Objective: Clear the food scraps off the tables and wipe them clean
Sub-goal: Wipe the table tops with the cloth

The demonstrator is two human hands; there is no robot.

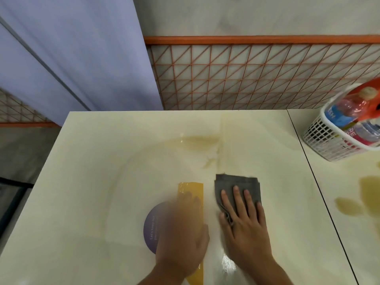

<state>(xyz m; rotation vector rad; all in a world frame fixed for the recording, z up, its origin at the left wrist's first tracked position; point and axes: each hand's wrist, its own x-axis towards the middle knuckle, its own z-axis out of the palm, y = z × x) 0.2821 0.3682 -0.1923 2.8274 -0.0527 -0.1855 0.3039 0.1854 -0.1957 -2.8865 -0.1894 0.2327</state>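
Across the centre of the frame I see the cream table (102, 161), a yellowish smear (197, 140) on its far half. At the right edge, a second table (349, 233) abuts it, blotched with stains (368, 192) and carrying a white basket (320, 140) of packets reading only "ESH" and "RE". Lower centre, a purple round sticker (152, 227) reads "Let's keep our"; the rest is hidden. A yellow strip (191, 188) runs beside it. My left hand (183, 233), blurred, lies flat over both, fingers loosely straight. My right hand (244, 229) presses the folded grey cloth (236, 182) down, fingers straight and spread.
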